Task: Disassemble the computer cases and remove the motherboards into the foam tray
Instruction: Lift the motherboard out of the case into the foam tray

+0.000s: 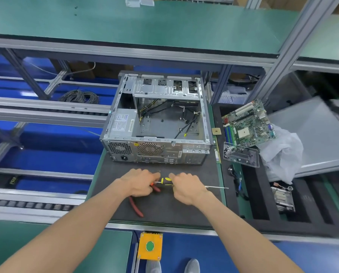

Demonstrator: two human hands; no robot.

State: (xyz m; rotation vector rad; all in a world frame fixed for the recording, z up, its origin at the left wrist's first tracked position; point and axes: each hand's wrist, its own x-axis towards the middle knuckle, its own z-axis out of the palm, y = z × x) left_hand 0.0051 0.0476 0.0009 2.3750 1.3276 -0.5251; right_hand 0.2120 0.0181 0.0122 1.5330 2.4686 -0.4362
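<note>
An open grey computer case (pixel 156 123) lies on the dark mat (pixel 164 205), its inside holding loose cables and a power supply but no board. A green motherboard (pixel 249 125) leans tilted in the black foam tray (pixel 263 211) at the right. In front of the case, my left hand (pixel 140 183) curls over red-handled pliers (pixel 137 207). My right hand (pixel 186 187) grips a screwdriver with a yellow and black handle (pixel 165 181), whose shaft sticks out to the right.
A clear plastic tray of small parts (pixel 240 154) and a white plastic bag (pixel 283 152) sit by the motherboard. A heatsink (pixel 283 198) rests in the foam tray. A grey side panel (pixel 318 134) lies at the far right. A yellow box with a green button (pixel 150 246) hangs below the bench edge.
</note>
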